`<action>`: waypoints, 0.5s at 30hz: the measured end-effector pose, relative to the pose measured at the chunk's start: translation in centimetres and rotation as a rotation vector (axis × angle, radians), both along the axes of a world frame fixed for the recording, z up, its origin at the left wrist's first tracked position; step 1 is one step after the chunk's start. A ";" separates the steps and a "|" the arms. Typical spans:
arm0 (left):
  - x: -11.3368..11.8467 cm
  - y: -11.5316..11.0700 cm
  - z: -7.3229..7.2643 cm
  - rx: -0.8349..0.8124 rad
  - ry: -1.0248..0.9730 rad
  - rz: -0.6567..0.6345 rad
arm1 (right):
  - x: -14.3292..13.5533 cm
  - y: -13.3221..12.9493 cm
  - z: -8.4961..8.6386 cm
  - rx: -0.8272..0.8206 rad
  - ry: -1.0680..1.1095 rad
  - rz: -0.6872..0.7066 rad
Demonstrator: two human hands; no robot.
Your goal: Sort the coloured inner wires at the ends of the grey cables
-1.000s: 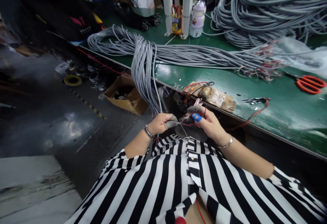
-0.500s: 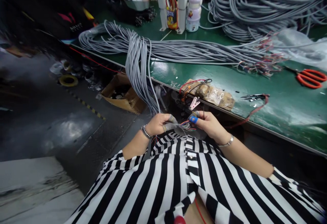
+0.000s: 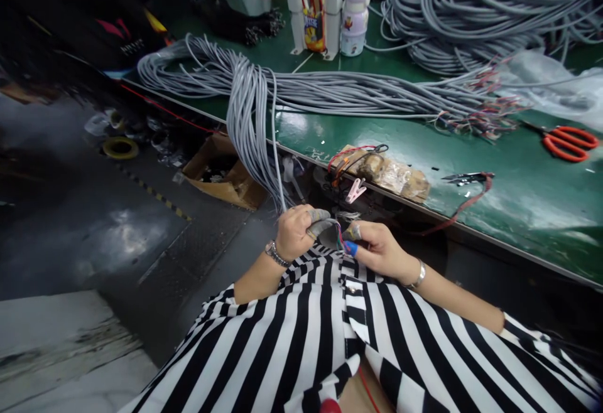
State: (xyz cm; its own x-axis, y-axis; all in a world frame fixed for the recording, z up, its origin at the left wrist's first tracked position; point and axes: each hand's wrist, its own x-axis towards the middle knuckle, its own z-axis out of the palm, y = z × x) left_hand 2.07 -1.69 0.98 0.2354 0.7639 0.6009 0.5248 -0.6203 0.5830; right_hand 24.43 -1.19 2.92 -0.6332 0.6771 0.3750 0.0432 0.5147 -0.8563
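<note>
My left hand (image 3: 296, 231), with grey covers on its fingertips, is closed around the end of a grey cable in front of my striped shirt. Thin coloured wires (image 3: 340, 237) bend out of that end and curve downward. My right hand (image 3: 380, 248) meets them from the other side, blue tape on its thumb and a grey cover on a finger; the thumb and finger are bent together at the wire ends. Pale loose strands (image 3: 347, 215) show just above the fingers. A bundle of grey cables (image 3: 252, 112) droops over the bench edge beside my left hand.
On the green bench (image 3: 377, 130) lie orange-handled scissors (image 3: 569, 143), small snips (image 3: 466, 178) and a taped block (image 3: 384, 171) with a pink clip (image 3: 355, 191). Large cable coils (image 3: 471, 17) and a bottle (image 3: 355, 17) stand behind. A cardboard box (image 3: 226, 171) sits below left.
The wires, which pointed right toward my right hand, now bend downward. My right hand has moved slightly down, its blue-taped thumb now below the covered finger. My left hand has turned a little.
</note>
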 end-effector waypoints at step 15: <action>-3.5 1.5 -0.7 -0.729 -0.484 -0.404 | -0.7 1.3 1.8 0.489 0.060 -0.051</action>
State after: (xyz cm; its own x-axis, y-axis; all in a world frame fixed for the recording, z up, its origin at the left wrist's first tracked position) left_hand -1.46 -0.19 0.32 0.4141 0.9034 0.1116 -0.0473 -0.1011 0.9938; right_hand 23.76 0.10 4.67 -0.5717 0.4419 0.6913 0.0366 0.8554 -0.5166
